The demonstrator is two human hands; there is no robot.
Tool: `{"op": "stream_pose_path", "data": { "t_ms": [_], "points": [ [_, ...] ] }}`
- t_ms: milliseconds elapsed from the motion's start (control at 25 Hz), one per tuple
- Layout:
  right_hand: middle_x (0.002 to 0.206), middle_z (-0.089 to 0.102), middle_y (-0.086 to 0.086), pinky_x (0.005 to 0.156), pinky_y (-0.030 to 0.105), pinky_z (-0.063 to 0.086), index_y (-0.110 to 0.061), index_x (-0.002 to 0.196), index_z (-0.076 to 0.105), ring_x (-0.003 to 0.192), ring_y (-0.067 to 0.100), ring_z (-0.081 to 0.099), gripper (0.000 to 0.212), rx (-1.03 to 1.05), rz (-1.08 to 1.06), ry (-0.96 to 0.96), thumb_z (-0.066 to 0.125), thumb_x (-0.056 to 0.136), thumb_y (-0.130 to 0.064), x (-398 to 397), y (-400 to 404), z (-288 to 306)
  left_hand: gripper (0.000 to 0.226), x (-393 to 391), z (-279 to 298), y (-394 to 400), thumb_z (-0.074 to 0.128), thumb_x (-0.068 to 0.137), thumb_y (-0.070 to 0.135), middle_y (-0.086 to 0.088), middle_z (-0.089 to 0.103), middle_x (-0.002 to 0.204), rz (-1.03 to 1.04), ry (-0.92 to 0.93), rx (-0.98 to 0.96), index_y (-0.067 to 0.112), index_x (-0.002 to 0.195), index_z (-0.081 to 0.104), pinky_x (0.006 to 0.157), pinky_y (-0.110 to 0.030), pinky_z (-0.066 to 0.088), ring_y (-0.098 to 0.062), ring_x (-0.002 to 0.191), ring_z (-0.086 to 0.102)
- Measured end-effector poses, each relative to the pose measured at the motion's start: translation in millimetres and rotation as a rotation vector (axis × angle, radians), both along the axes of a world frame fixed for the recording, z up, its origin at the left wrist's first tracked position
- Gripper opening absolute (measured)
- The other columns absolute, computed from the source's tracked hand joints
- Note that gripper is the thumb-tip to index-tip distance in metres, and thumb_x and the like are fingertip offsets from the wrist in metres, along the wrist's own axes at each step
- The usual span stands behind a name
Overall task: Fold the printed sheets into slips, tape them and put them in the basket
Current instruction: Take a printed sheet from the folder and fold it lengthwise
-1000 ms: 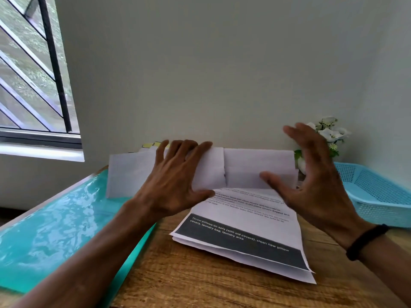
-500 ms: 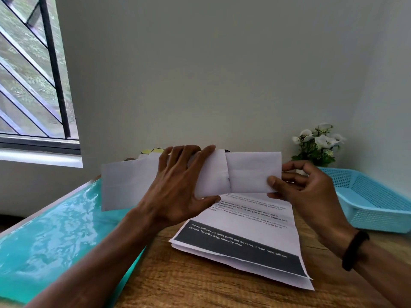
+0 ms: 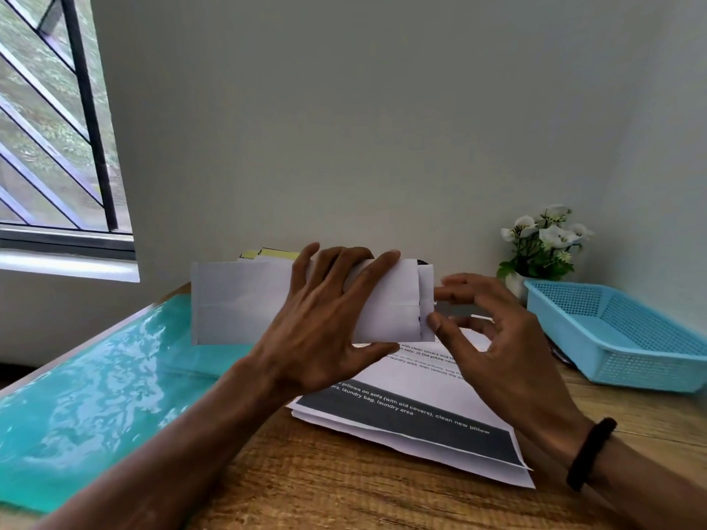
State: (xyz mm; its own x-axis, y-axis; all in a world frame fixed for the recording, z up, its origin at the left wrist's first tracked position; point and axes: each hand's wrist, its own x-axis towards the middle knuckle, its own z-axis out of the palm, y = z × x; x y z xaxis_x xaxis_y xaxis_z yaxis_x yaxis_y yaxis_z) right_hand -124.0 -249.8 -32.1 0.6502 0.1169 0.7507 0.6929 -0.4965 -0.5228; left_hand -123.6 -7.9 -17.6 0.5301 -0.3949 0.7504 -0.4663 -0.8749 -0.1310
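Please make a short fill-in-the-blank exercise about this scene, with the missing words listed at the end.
1. The left hand and right hand hold a folded ____ sheet.
2. The basket is light ____.
3. Beside the basket stand white ____.
4. The printed sheets lie on a ____ table.

Missing words: paper; blue; flowers; wooden

- Soft, even daylight enters from the window (image 3: 57, 120) at upper left.
- Glare ripples across the glossy teal mat (image 3: 88, 399).
- Shadows faint, diffuse.
- Wide-angle bending visible at frame edges.
- Printed text (image 3: 398, 407) slightly soft; overall focus acceptable.
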Motion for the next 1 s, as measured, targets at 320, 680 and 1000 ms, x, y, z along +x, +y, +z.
{"op": "stream_pose_path", "data": {
  "t_ms": [320,680,1000],
  "points": [
    [0.160,0.032,-0.022,0.109,0.031,0.040,-0.045,0.123,0.071,0.144,0.002,0.041,0.031,-0.064,0.191,0.153,0.051,0.100,-0.048,-7,5,0,0.094,-3,-2,-10,0.063,0.085,0.071,-0.005,0.048,0.144,-0.028,-0.061,0.014,0.022,0.160,0.035,0.123,-0.058,0.020,-0.027,0.138,0.043],
    [0.110,0.079,-0.017,0.081,0.018,0.059,-0.032,0.113,0.077,0.101,0.001,0.075,0.026,0.108,0.285,0.286,0.077,0.092,-0.017,-11,13,4,0.094,-2,-10,-26,0.060,0.088,0.071,-0.009,0.049,0.146,-0.075,-0.094,0.119,0.019,0.161,0.033,0.122,-0.060,0.022,-0.029,0.137,0.043],
    [0.124,0.073,0.014,0.069,0.036,0.066,-0.013,0.127,0.062,0.110,0.034,0.074,0.038,0.926,0.335,0.602,0.066,0.093,0.003,44,-50,33,0.047,1,15,7,0.043,0.105,0.049,-0.005,0.056,0.137,0.023,-0.190,-0.468,0.024,0.143,0.054,0.115,-0.051,0.032,-0.022,0.131,0.049]
  ]
}}
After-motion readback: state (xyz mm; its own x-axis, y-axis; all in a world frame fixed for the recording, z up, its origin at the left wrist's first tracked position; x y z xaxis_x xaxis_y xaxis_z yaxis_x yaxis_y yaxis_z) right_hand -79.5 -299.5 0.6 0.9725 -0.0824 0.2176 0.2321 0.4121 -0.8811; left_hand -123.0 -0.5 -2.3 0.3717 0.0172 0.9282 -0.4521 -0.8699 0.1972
